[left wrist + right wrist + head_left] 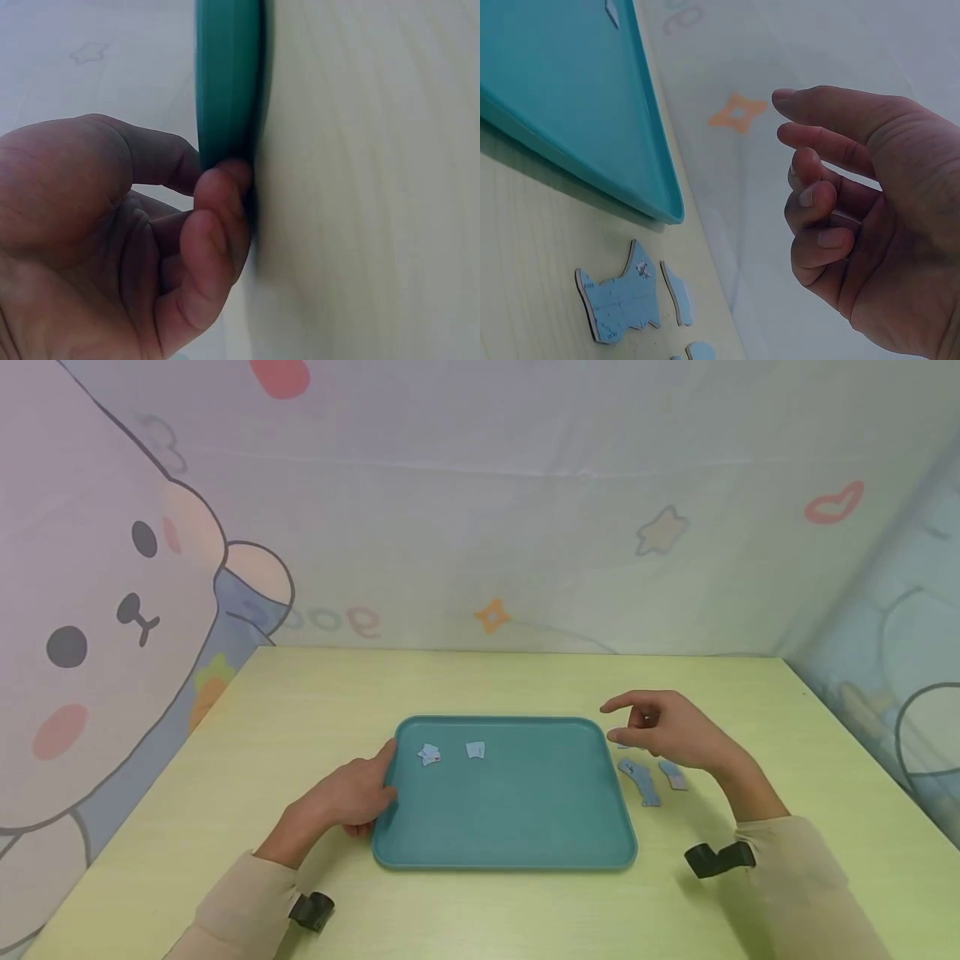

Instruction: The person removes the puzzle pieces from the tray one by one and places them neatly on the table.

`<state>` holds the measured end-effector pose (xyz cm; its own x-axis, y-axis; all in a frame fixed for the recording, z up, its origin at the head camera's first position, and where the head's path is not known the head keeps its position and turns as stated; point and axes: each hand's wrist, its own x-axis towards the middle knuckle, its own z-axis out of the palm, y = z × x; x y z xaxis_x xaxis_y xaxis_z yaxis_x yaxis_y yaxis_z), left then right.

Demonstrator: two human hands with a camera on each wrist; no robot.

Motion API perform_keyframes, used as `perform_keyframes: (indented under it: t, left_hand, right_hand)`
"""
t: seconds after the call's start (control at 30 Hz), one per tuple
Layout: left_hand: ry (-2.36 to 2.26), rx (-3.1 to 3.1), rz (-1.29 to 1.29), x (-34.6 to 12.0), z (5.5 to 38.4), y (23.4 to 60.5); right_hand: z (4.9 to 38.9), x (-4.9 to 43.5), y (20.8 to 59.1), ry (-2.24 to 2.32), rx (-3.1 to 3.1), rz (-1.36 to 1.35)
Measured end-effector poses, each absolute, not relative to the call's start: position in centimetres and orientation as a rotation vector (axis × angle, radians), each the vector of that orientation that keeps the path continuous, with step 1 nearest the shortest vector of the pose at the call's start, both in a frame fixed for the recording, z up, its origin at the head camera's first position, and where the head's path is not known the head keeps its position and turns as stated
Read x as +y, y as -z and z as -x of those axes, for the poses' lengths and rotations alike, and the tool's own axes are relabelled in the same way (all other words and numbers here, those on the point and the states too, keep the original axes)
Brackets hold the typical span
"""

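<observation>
A teal tray (510,810) lies on the table, and my left hand (352,791) grips its left rim between thumb and fingers. From the left wrist view, the fingertips (214,191) press against the outer edge of the tray (229,82). My right hand (678,731) hovers by the tray's far right corner, thumb and index finger apart, the other fingers loosely curled, holding nothing. Beneath it lie light-blue puzzle pieces, a long one (641,782) and a smaller one (672,775); another is partly hidden by the hand. The right wrist view shows a map-like print on the large piece (622,300).
Inside the tray, a small cluster of pale puzzle pieces (430,754) sits near the far left corner, with a single piece (476,750) to its right. A printed cloth wall (480,527) rises behind the pale yellow table (315,685).
</observation>
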<state>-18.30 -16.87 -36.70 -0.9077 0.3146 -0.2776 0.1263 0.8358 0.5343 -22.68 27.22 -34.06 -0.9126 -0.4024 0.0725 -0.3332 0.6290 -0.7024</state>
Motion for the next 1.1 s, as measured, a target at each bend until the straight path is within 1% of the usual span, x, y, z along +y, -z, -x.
perform_keyframes:
  t: [0.6, 1.1]
  left_hand:
    - [-0.735, 2.659, -0.321, -16.8, 18.2, 36.7]
    - [-0.728, 2.666, -0.327, -16.9, 18.3, 36.7]
  right_hand:
    - [23.3, 24.4, 34.4, 1.152, 2.712, 0.709]
    - [23.4, 21.6, 33.1, 1.117, 2.742, 0.759]
